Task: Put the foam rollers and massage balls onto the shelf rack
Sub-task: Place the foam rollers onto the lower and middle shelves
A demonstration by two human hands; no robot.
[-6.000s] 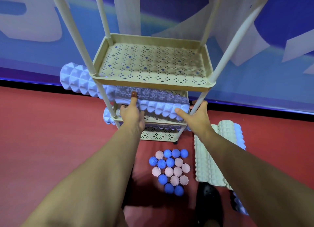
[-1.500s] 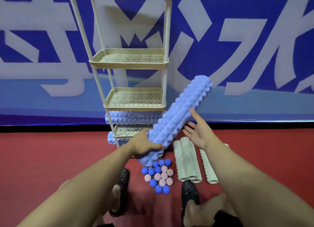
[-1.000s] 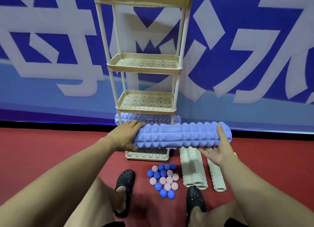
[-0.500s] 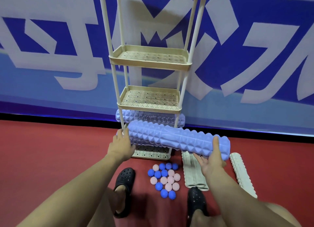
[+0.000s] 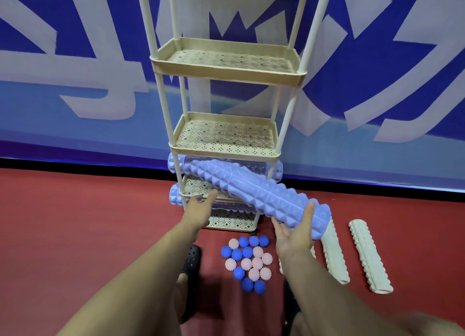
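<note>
Lavender foam, studded with small pyramids, is filling the middle of the view — a long foam roller (image 5: 254, 192) that a person is feeding slantwise into a cream plastic shelf rack (image 5: 226, 69). Its far end is poking between the rack's front posts onto the third tier, beside another lavender roller (image 5: 275, 169) already lying across the back of that tier. Its near end is sticking out toward the right, resting in the right hand (image 5: 295, 231), whose palm is cupping it from beneath with the thumb curling up over its side.

Half a second earlier the left hand was steadying the roller's far end outside the rack; now the left hand (image 5: 201, 207) is hovering just under the roller with fingers spread and relaxed, gripping nothing. The roller has also swung from lying across the rack's front to pointing into it. That suggests the placement is nearly done — one push from the right hand should seat it.

A third lavender roller (image 5: 176, 197) is lying on the tier below, its end jutting past the left post. The two upper tiers are bare. Still waiting on the red floor (image 5: 75, 222) are a cluster of spiky massage balls (image 5: 247, 262), blue and pink, and three cream rollers (image 5: 334, 255) to the right.
</note>
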